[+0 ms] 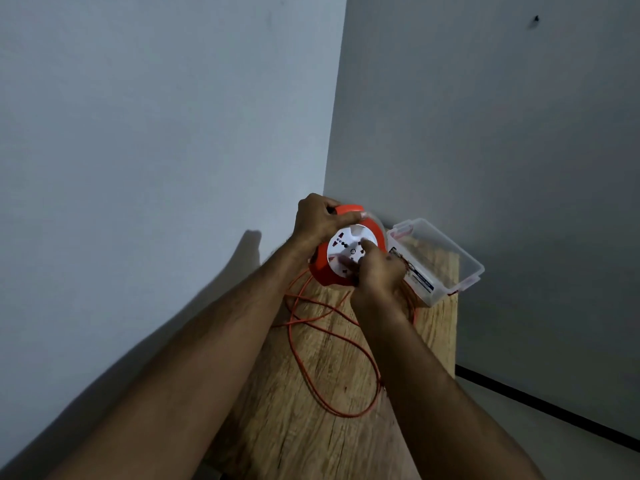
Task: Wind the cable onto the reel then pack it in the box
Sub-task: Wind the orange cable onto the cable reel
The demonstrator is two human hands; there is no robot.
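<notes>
The reel (pixel 346 251) is partly hidden; the left hand (pixel 320 220) covers its upper left rim, and the right hand (pixel 375 271) covers the lower right part of its white socket face, so what the fingertips pinch there is hard to make out; the underside of the reel is out of sight, and whether it rests on the table (pixel 311 427) or is held just above it cannot be told. The left hand is closed around the orange handle at the top of the reel; the right hand is curled narrow against the white face, fingers bent onto it.

The orange cable (pixel 372 362) lies in loose loops on the wooden table in front of the reel; its far end disappears under the right wrist, and its plug cannot be seen. The clear plastic box (pixel 450 251) stands open just to the right of the reel, near the wall corner; its near left corner is behind the right hand; a white and blue label on its front side carries writing too blurred to read. The marks on the socket face are also too small to read. Both forearms run out of the lower edge; the table's near end is cut off as well.
</notes>
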